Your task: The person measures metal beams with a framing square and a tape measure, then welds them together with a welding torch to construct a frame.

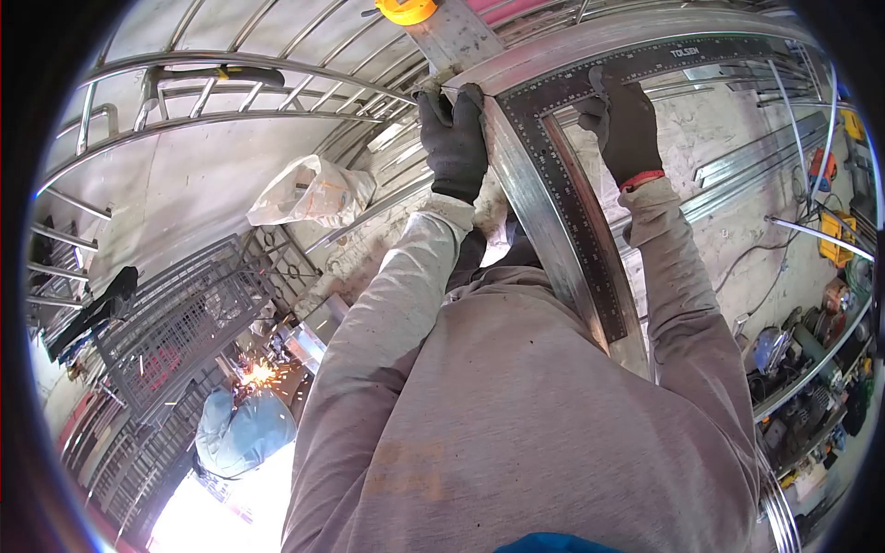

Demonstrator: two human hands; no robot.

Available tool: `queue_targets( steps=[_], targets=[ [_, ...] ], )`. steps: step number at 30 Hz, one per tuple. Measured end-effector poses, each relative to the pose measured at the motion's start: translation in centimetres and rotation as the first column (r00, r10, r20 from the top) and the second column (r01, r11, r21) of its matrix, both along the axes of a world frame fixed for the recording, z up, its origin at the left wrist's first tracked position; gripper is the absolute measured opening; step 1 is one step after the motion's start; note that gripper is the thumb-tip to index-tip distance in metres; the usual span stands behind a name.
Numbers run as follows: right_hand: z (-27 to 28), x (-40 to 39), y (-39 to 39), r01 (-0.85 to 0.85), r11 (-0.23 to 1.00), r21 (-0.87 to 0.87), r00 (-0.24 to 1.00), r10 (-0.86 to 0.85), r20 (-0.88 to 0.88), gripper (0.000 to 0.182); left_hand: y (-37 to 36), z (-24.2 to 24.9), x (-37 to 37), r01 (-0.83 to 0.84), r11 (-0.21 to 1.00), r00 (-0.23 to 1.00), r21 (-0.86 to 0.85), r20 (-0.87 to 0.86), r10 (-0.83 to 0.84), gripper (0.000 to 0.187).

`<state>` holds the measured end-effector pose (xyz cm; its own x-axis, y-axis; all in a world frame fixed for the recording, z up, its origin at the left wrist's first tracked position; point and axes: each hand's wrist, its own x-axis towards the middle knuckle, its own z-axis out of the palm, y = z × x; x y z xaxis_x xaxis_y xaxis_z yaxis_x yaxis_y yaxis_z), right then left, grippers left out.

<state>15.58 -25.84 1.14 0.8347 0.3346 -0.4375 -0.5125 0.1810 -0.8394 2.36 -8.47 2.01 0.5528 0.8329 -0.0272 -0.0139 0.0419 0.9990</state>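
Observation:
A black framing square (pixel 544 97) marked TOLSEN lies along two metal tubes that meet at a corner. One tube (pixel 539 203) runs down toward my body; the other tube (pixel 590 51) curves off to the upper right in this wide view. My left hand (pixel 454 147), in a dark glove, grips at the corner where the tubes meet, its fingertips partly hidden. My right hand (pixel 627 129), gloved too, has its fingers curled over the square's upper arm, thumb bent beneath. A yellow tape measure (pixel 406 9) sits on a flat metal piece (pixel 452 37) beyond my left hand.
A hammer (pixel 212 76) rests on the steel railing (pixel 120 69) at upper left. A white sack (pixel 313 191) lies on the floor. Lower left, another person (pixel 244 431) in blue crouches by flying sparks (pixel 260 373). Metal bars (pixel 756 161) and yellow tools (pixel 837 238) lie right.

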Motion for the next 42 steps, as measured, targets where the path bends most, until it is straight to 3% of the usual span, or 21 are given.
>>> queue_targets(
  steps=[3, 4, 5, 7, 9, 10, 12, 15, 17, 18, 25, 27, 28, 30, 31, 33, 34, 36, 38, 39, 42],
  targets=[
    [-0.7, -0.1, -0.4, -0.032, 0.999, -0.008, 0.997, 0.032, 0.071, 0.027, 0.4, -1.4, -0.3, -0.007, 1.0, 0.996, -0.028, -0.088, 0.005, 0.028],
    [-0.7, -0.4, -0.7, -0.106, 0.983, -0.147, 0.94, 0.147, 0.307, 0.029, 0.2, -1.5, -0.1, 0.029, 0.994, 1.0, -0.108, 0.0, -0.03, 0.028],
    [-0.6, -0.6, -0.8, -0.14, 0.942, -0.304, 0.816, 0.284, 0.503, 0.034, 0.2, -1.5, 0.0, -0.023, 0.999, 0.999, -0.039, -0.045, 0.021, 0.03],
    [-0.4, -0.5, -0.5, -0.11, 0.974, -0.199, 0.928, 0.172, 0.33, 0.028, 0.4, -2.1, 0.2, 0.006, 0.997, 0.999, -0.071, 0.038, -0.004, 0.029],
    [-0.8, -0.4, -0.1, -0.049, 0.998, -0.048, 0.981, 0.057, 0.185, 0.023, 0.1, -0.4, -0.2, 0.032, 0.998, 0.993, 0.047, -0.112, -0.026, 0.031],
    [-1.1, -0.5, 0.0, -0.034, 0.999, 0.002, 0.989, 0.033, 0.145, 0.021, 1.6, -3.7, -1.3, 0.06, 0.992, 0.995, 0.11, -0.086, -0.051, 0.031],
    [-2.0, -0.6, 0.4, 0.01, 0.998, 0.058, 0.993, -0.016, 0.113, 0.017, 2.5, -6.1, -0.5, 0.08, 0.995, 0.997, 0.061, -0.002, -0.08, 0.029],
    [-0.4, -0.9, 0.8, 0.09, 0.991, 0.094, 0.996, -0.092, 0.019, 0.013, 1.6, -3.9, -0.7, 0.085, 0.976, 0.996, -0.201, 0.03, -0.081, 0.027],
    [2.0, -0.6, 1.4, 0.129, 0.991, 0.044, 0.986, -0.123, -0.109, 0.012, 1.5, -3.6, -0.9, 0.088, 0.989, 0.996, -0.121, 0.021, -0.086, 0.03],
    [2.0, -0.6, 1.4, 0.123, 0.991, 0.057, 0.983, -0.114, -0.143, 0.01, 1.8, -3.4, -1.2, 0.157, 0.983, 0.983, 0.09, -0.112, -0.147, 0.041],
    [2.0, -0.7, 1.4, 0.137, 0.99, 0.025, 0.985, -0.133, -0.107, 0.012, 1.1, -2.4, -0.9, 0.113, 0.987, 0.993, -0.115, -0.028, -0.117, 0.042],
    [2.3, -0.7, 1.4, 0.138, 0.99, 0.023, 0.985, -0.135, -0.103, 0.015, 1.1, -2.6, -1.0, 0.108, 0.988, 0.99, 0.111, -0.1, -0.097, 0.034],
    [2.1, -0.9, 1.4, 0.138, 0.99, 0.024, 0.984, -0.134, -0.114, 0.015, 1.1, -2.8, -1.0, 0.108, 0.988, 0.989, 0.112, -0.111, -0.096, 0.034],
    [1.6, -0.6, 1.5, 0.139, 0.989, 0.045, 0.986, -0.135, -0.095, 0.021, 1.2, -3.5, -0.7, 0.039, 0.988, 0.999, -0.15, 0.013, -0.038, 0.037],
    [1.3, -0.4, 1.4, 0.134, 0.99, 0.051, 0.986, -0.128, -0.112, 0.021, 1.1, -2.9, -0.7, 0.047, 0.995, 0.997, -0.084, -0.056, -0.052, 0.036],
    [-0.1, -0.2, 1.1, 0.103, 0.994, -0.031, 0.995, -0.103, 0.007, 0.024, 0.7, -1.8, 0.2, 0.091, 0.994, 0.996, -0.061, 0.028, -0.09, 0.04],
    [-2.5, 0.3, 1.0, 0.059, 0.998, -0.004, 0.949, -0.055, 0.312, 0.024, 1.2, -2.3, 0.3, 0.091, 0.995, 0.996, -0.041, 0.019, -0.091, 0.042],
    [-5.6, -0.2, 0.5, 0.005, 1.0, 0.025, 0.832, -0.018, 0.555, 0.022, 1.8, -2.9, -0.4, 0.108, 0.994, 0.991, -0.033, -0.072, -0.11, 0.045],
    [-2.7, -0.3, 0.7, 0.014, 0.994, 0.108, 0.961, -0.043, 0.273, 0.017, 1.8, -3.0, -0.5, 0.084, 0.996, 0.99, -0.013, -0.114, -0.085, 0.043],
    [-1.4, 0.2, 0.9, 0.049, 0.984, 0.173, 0.999, -0.05, 0.004, 0.015, 1.7, -3.1, -0.2, 0.047, 0.999, 0.996, 0.021, -0.073, -0.046, 0.041],
    [0.0, -0.1, 1.0, 0.054, 0.984, 0.168, 0.998, -0.058, 0.017, 0.016, 2.9, -3.4, -0.9, 0.13, 0.988, 0.984, 0.086, -0.133, -0.117, 0.036]
  ],
)
